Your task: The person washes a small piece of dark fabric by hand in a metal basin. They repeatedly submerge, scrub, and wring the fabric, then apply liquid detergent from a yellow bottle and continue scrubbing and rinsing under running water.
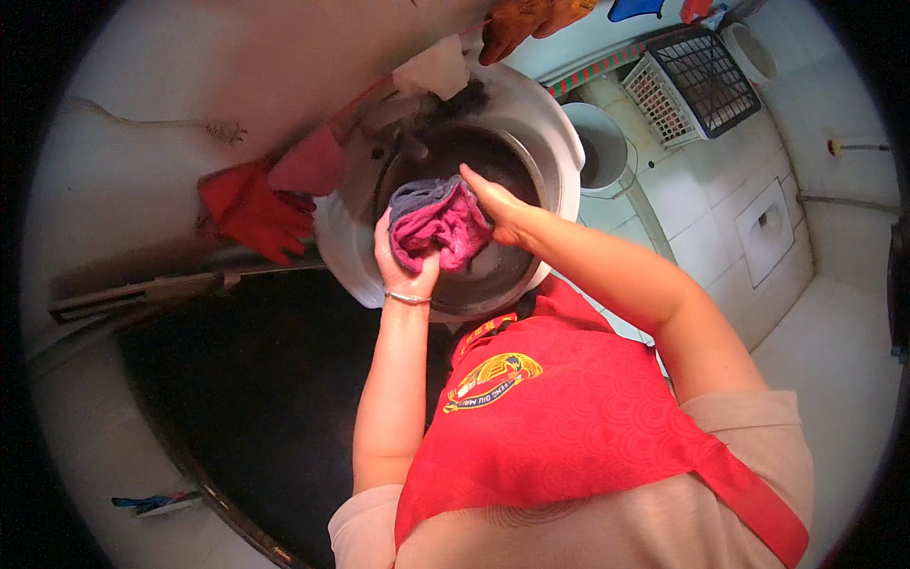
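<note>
Two bunched cloths, one pink (455, 235) and one dark grey (419, 193), are folded together between my hands. My left hand (398, 259), with a silvery bracelet at its wrist, cups them from the left and below, its thumb over the pink fold. Against their right side rests my right hand (501, 210), thumb pointing up and fingers partly hidden. Beneath is a round metal basin (537, 167) set inside a white sink (569, 153). A faucet (412, 142) juts over the basin's far left side. What the basin holds is too dim to tell.
Red rubber gloves (249, 206), a pink cloth (309, 163) and a white cloth (434, 67) hang beside the sink; orange gloves (530, 21) hang farther up. Right of it stand a bucket (604, 142) and a plastic crate (668, 99). A large dark round surface (263, 384) lies left.
</note>
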Action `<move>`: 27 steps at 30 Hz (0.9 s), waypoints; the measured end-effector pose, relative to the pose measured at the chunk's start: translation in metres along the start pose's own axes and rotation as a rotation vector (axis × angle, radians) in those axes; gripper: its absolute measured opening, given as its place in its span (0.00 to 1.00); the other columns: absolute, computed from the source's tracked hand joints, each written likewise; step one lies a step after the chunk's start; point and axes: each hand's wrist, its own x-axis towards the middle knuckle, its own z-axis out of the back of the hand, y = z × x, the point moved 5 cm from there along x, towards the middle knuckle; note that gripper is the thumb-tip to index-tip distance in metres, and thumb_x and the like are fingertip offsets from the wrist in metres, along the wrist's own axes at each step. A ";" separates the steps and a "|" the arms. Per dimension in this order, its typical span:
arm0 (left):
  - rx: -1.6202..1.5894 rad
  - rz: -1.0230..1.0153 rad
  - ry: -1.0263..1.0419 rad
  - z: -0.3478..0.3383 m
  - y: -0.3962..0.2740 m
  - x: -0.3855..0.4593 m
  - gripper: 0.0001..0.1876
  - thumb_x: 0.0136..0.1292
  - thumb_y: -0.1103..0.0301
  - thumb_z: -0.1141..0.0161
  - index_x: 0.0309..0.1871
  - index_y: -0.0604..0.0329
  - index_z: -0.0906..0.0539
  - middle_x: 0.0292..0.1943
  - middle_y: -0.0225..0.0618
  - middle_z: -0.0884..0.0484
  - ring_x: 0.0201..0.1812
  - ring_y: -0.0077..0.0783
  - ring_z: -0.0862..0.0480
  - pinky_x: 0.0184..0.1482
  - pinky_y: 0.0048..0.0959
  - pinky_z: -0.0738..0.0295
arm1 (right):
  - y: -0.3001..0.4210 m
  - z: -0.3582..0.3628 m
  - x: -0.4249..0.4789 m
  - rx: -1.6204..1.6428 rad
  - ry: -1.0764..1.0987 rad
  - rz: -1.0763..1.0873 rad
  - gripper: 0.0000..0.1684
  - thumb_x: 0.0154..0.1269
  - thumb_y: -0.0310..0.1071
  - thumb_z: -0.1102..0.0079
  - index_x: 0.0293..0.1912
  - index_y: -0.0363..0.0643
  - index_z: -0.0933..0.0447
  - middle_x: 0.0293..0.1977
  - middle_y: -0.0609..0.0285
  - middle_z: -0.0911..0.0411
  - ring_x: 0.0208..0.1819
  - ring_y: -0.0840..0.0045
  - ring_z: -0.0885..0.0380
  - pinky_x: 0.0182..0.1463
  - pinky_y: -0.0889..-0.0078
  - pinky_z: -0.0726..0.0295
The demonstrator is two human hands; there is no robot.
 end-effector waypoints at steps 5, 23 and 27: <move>0.162 0.049 -0.328 0.088 -0.004 0.004 0.17 0.70 0.56 0.50 0.52 0.55 0.21 0.48 0.38 0.17 0.52 0.37 0.20 0.59 0.43 0.29 | -0.004 0.001 0.010 -0.460 -0.103 0.256 0.24 0.58 0.34 0.33 0.54 0.42 0.26 0.44 0.61 0.20 0.42 0.71 0.20 0.50 0.62 0.21; -0.181 0.240 -0.748 0.160 0.063 0.041 0.33 0.66 0.40 0.62 0.70 0.43 0.35 0.70 0.36 0.36 0.72 0.49 0.43 0.67 0.68 0.58 | -0.021 0.016 0.100 -2.409 -0.228 0.533 0.29 0.65 0.48 0.49 0.65 0.62 0.32 0.70 0.57 0.44 0.66 0.52 0.42 0.59 0.37 0.30; -0.137 0.231 -0.732 0.155 0.063 0.040 0.33 0.66 0.37 0.64 0.69 0.41 0.34 0.70 0.34 0.36 0.71 0.51 0.41 0.65 0.69 0.52 | -0.003 0.002 0.098 -2.204 -0.471 0.741 0.30 0.54 0.45 0.36 0.58 0.52 0.25 0.66 0.54 0.37 0.60 0.56 0.32 0.49 0.54 0.18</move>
